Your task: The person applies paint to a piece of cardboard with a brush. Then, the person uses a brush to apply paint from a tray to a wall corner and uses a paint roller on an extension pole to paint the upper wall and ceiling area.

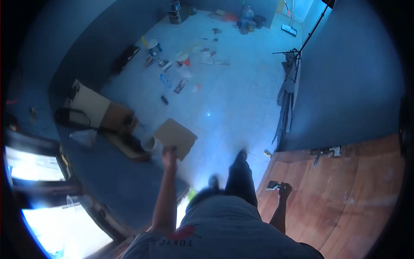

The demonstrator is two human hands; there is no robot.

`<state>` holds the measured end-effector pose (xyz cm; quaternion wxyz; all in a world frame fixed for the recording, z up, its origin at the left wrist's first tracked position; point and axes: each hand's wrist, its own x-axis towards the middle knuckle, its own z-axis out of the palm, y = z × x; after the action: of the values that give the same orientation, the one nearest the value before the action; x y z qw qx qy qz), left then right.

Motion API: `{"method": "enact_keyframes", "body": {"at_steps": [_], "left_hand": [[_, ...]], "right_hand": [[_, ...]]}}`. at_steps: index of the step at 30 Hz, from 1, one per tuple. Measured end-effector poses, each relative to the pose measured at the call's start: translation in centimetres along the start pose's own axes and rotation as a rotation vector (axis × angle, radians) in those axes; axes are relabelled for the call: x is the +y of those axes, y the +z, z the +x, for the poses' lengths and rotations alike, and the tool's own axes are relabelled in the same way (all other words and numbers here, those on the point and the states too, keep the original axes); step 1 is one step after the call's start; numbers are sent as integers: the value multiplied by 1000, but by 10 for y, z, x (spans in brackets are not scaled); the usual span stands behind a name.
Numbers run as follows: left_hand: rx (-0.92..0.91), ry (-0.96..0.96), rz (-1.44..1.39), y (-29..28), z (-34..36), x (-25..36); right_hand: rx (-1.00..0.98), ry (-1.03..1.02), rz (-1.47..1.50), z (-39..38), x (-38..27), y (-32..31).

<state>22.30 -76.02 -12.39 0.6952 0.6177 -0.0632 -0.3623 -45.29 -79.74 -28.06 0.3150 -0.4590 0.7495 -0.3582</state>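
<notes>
My left hand [169, 155] is closed in front of a cardboard sheet [179, 134], just right of a white cylindrical container [148, 143]; what its fingers hold, if anything, is hard to make out. My right hand [284, 188] grips a paintbrush [272, 185] with pale bristles or paint, over reddish wooden boards [327, 194]. A dark tool with a pale part [327, 151] lies at the boards' far edge. My legs and dark shoes show below me on the pale tiled floor.
Scattered buckets [182, 57], tools and bottles lie on the tiles ahead. Cardboard and dark bags [90, 108] lie left, near bright window openings [64, 226]. A light stand [297, 52], a mop [289, 30] and dark strips [284, 103] line the right wall.
</notes>
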Motion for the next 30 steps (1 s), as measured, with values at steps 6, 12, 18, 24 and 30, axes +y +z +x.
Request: {"method": "enact_keyframes", "body": {"at_steps": [6, 12, 18, 24, 30], "left_hand": [[5, 170, 381, 67, 140, 1], [509, -278, -8, 168, 159, 16], [612, -276, -174, 251, 244, 3], [550, -477, -110, 324, 391, -47], [378, -445, -43, 431, 553, -26]], "right_hand": [[-113, -243, -186, 196, -191, 132], [-492, -541, -370, 413, -441, 307], [-588, -590, -50, 570, -584, 482], [-622, -326, 76, 642, -643, 649], [-666, -362, -39, 718, -639, 818]]}}
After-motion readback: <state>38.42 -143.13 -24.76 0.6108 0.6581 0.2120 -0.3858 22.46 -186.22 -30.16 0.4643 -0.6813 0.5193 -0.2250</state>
